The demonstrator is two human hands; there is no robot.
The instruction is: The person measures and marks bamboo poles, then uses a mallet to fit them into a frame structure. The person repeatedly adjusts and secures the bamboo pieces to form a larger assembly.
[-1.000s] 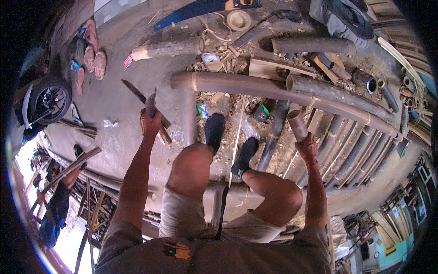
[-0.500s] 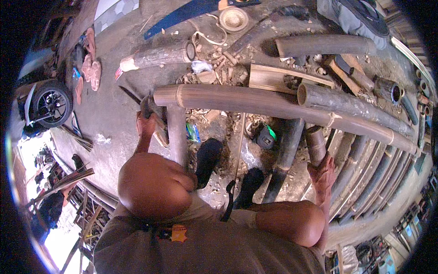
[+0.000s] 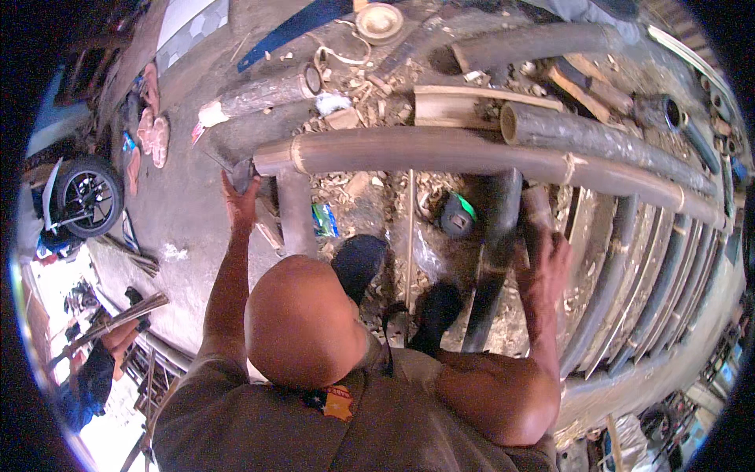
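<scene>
My left hand [image 3: 241, 201] is at the left end of a long brown bamboo pole [image 3: 409, 151], its thumb and fingers around a dark object [image 3: 242, 170] that I cannot make out. A thin dark blade-like strip runs off to the left of it. My right hand [image 3: 544, 259], smeared by motion, is wrapped round a short bamboo piece [image 3: 538, 206] just below the pole. The pole lies crosswise in front of me, over an upright-looking bamboo length [image 3: 296, 208] on the left and a dark bamboo length [image 3: 499, 228] near the middle.
Several bamboo lengths [image 3: 657, 263] lie side by side at right. A grey bamboo tube [image 3: 605, 141] rests behind the pole. Between my feet and the pole are wood chips [image 3: 354, 185] and a black-and-green tape-measure-like case [image 3: 458, 216]. A blue saw blade [image 3: 295, 31] and motorcycle wheel [image 3: 88, 197] stand farther off.
My right hand has moved up toward the pole with the short bamboo piece. My left hand remains at the pole's end, its fingers more spread. The view has shifted slightly.
</scene>
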